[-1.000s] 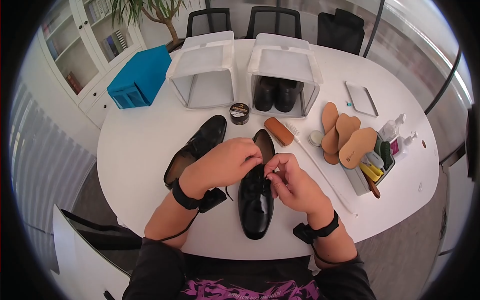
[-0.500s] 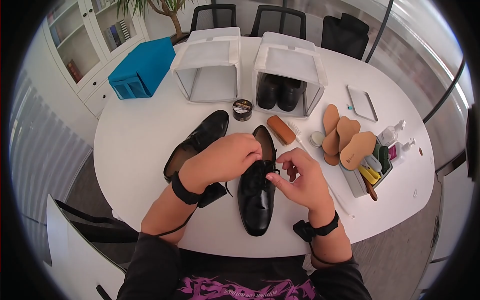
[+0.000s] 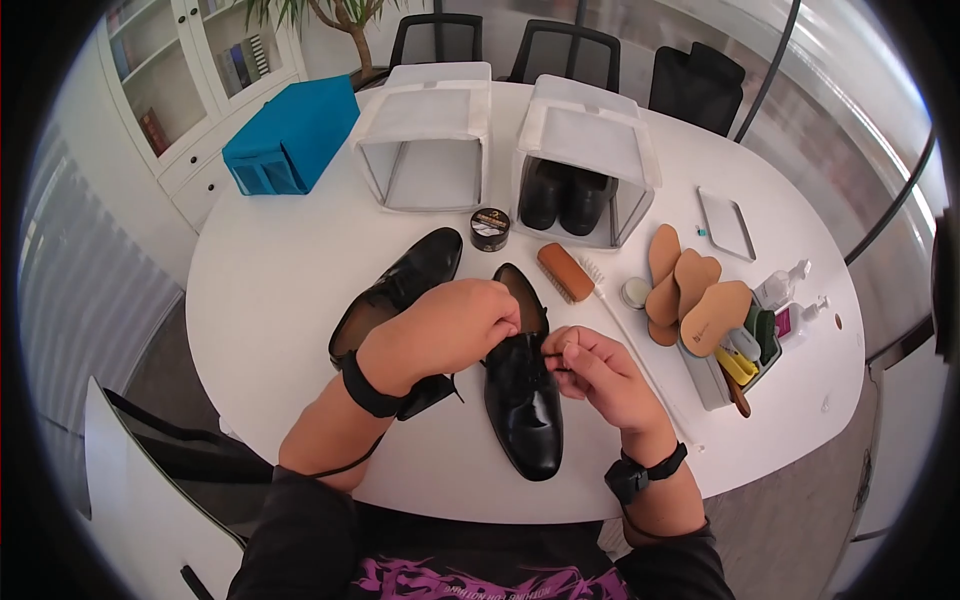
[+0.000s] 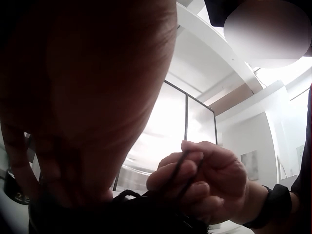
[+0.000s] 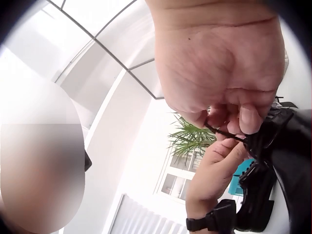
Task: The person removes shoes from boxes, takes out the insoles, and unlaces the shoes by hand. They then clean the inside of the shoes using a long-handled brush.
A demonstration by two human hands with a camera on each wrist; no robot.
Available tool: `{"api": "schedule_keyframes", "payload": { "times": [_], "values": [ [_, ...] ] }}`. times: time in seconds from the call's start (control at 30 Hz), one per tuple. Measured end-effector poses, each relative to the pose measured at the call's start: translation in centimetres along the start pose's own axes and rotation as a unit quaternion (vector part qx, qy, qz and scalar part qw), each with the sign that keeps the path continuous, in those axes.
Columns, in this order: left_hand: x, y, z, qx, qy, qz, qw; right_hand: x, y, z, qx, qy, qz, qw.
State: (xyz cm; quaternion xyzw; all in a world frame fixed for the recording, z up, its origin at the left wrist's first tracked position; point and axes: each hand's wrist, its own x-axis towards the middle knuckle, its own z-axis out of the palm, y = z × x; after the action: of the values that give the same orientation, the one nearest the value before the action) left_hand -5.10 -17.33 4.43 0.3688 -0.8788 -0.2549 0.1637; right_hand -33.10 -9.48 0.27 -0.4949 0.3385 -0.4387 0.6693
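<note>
A glossy black lace-up dress shoe (image 3: 525, 425) stands before me, toe towards my body. My left hand (image 3: 445, 325) reaches over its opening, bent fingers gripping the shoe's edge by the tongue; its fingertips are partly hidden. On the shoe's other side, my right hand (image 3: 605, 375) pinches a thin black shoelace (image 4: 178, 170) between thumb and fingers. In the right wrist view this lace (image 5: 226, 134) runs taut from the right fingertips to the shoe's eyelets. The matching black shoe (image 3: 420, 265) lies left, toe pointing away, partly covered by my left forearm.
Beyond the shoes are a polish tin (image 3: 489, 229), a wooden brush (image 3: 565, 272) and a long white-handled brush (image 3: 640, 350). Insoles (image 3: 715, 318) lie over a caddy (image 3: 705, 375) at right. Two pale boxes (image 3: 425, 110) stand behind, one with black shoes inside; a blue box (image 3: 300, 140) is left.
My right hand opened its fingers near the laces, then closed them on a lace and drew slightly rightward. My left hand stays at the shoe's opening. The head view has shifted slightly.
</note>
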Motion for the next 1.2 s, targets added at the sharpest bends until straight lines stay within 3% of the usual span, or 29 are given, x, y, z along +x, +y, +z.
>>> {"api": "schedule_keyframes", "payload": {
  "times": [0.1, 0.17, 0.3, 0.37, 0.4, 0.47, 0.53, 0.6, 0.63, 0.7, 0.73, 0.77, 0.8, 0.83, 0.9, 0.93, 0.97, 1.0, 1.03, 1.07, 1.1, 1.13, 1.2],
  "values": [
    [-0.1, -0.2, 0.0, 0.011, -0.001, -0.001, 1.000, -0.2, -0.3, -0.5, 0.019, -0.055, 0.005, 0.998],
    [-0.2, 0.1, 0.0, 0.008, -0.001, 0.000, 1.000, -0.4, -1.1, -0.2, -0.053, 0.006, 0.094, 0.994],
    [-0.5, 1.0, -0.7, 0.051, -0.033, -0.040, 0.997, -0.4, -2.1, 0.1, -0.118, 0.051, 0.134, 0.983],
    [-0.4, 0.9, -0.8, 0.061, -0.038, -0.047, 0.996, -0.7, -1.8, -0.5, 0.049, 0.060, 0.039, 0.996],
    [-0.3, 0.7, -0.7, 0.062, -0.049, -0.063, 0.995, -0.9, -1.8, -0.9, 0.049, 0.059, 0.040, 0.996],
    [-0.3, 0.6, -0.6, 0.063, -0.059, -0.080, 0.993, -1.2, -2.0, -1.8, 0.285, 0.001, -0.072, 0.956],
    [-0.3, 0.7, -0.5, 0.058, -0.060, -0.088, 0.993, -1.4, -2.3, -2.1, 0.254, -0.014, -0.079, 0.964],
    [-0.4, 0.6, -0.4, 0.063, -0.059, -0.085, 0.993, -2.0, -4.1, -1.5, 0.079, -0.010, 0.039, 0.996],
    [-0.5, 0.6, -0.4, 0.069, -0.058, -0.081, 0.993, -1.8, -4.2, -1.1, 0.023, -0.027, 0.032, 0.999],
    [-0.5, 0.4, -0.5, 0.063, -0.064, -0.086, 0.992, -2.1, -2.2, -2.2, 0.113, -0.040, -0.068, 0.990],
    [-0.5, 0.3, -0.5, 0.057, -0.067, -0.093, 0.992, -1.9, -2.3, -2.2, 0.115, -0.039, -0.068, 0.990],
    [-0.4, 0.4, -0.6, 0.057, -0.068, -0.093, 0.992, -1.4, -2.4, -2.1, 0.236, -0.121, -0.149, 0.953],
    [-0.5, 0.5, -0.8, 0.060, -0.072, -0.093, 0.991, -1.2, -2.6, -2.1, 0.349, -0.201, -0.225, 0.887],
    [-0.5, 0.6, -0.8, 0.064, -0.076, -0.094, 0.991, -1.2, -2.5, -2.3, 0.350, -0.202, -0.223, 0.887],
    [-0.8, 0.3, -0.7, 0.043, -0.054, -0.064, 0.996, -1.5, -2.3, -2.6, 0.254, 0.007, -0.158, 0.954],
    [-0.8, 0.2, -0.6, 0.025, -0.032, -0.032, 0.999, -1.1, -2.5, -2.0, 0.256, 0.007, -0.157, 0.954],
    [-0.9, 0.2, -0.7, 0.025, -0.034, -0.033, 0.999, -0.4, -3.1, -0.7, 0.116, 0.141, -0.094, 0.979],
    [-1.0, 0.4, -0.8, 0.009, 0.002, -0.016, 1.000, 0.1, -3.1, 0.3, -0.028, 0.270, -0.026, 0.962],
    [-1.0, 0.6, -0.9, -0.007, 0.037, 0.003, 0.999, 0.7, -1.9, 0.8, -0.025, 0.271, -0.025, 0.962],
    [-1.0, 0.9, -1.3, -0.006, 0.034, 0.003, 0.999, 1.5, 0.1, 0.9, -0.147, 0.334, -0.114, 0.924],
    [-1.0, 1.3, -1.8, -0.013, 0.018, 0.002, 1.000, 1.8, 1.1, 0.9, -0.266, 0.389, -0.199, 0.860],
    [-1.0, 1.7, -2.2, -0.019, 0.003, 0.001, 1.000, 1.6, 1.0, 0.7, -0.265, 0.390, -0.198, 0.859],
    [-1.3, 2.4, -2.9, -0.034, -0.024, 0.018, 0.999, 1.0, 0.2, 0.2, -0.423, 0.215, -0.233, 0.849]
  ]
}}
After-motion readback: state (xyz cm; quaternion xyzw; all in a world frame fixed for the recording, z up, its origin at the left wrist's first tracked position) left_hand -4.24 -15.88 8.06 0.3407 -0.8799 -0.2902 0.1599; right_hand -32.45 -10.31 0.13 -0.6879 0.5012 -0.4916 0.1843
